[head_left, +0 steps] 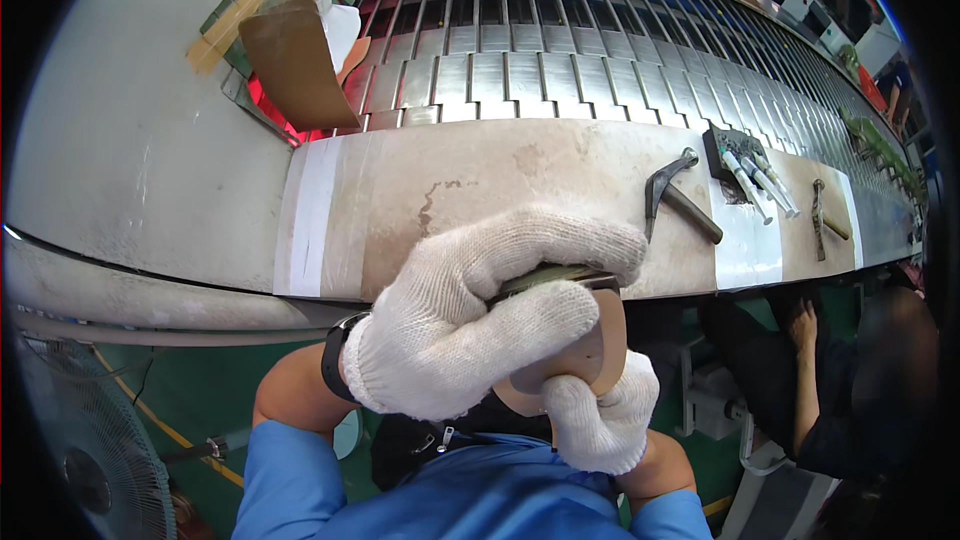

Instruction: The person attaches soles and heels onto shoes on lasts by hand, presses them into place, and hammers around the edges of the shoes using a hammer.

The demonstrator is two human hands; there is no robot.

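Note:
Both of my hands wear white knitted gloves and hold one tan shoe part (606, 335) close to my body, at the near edge of the worktable. It has a rounded, sole-like face, with a darker tan outer area around a paler middle. My left hand (470, 315) wraps over it from the left, its fingers along the far side and its thumb across the near side. A dark greenish edge (545, 278) shows between that thumb and the fingers. My right hand (605, 420) pinches the near end, thumb on the face; its other fingers are mostly hidden.
A hammer (690, 210) with a curved dark head lies right of my hands. Beyond it are several syringes (760, 185) on a black block and a smaller hammer (822, 220). A metal slatted conveyor (520, 80) runs behind. A fan (90, 450) stands lower left; a person (805, 360) sits at right.

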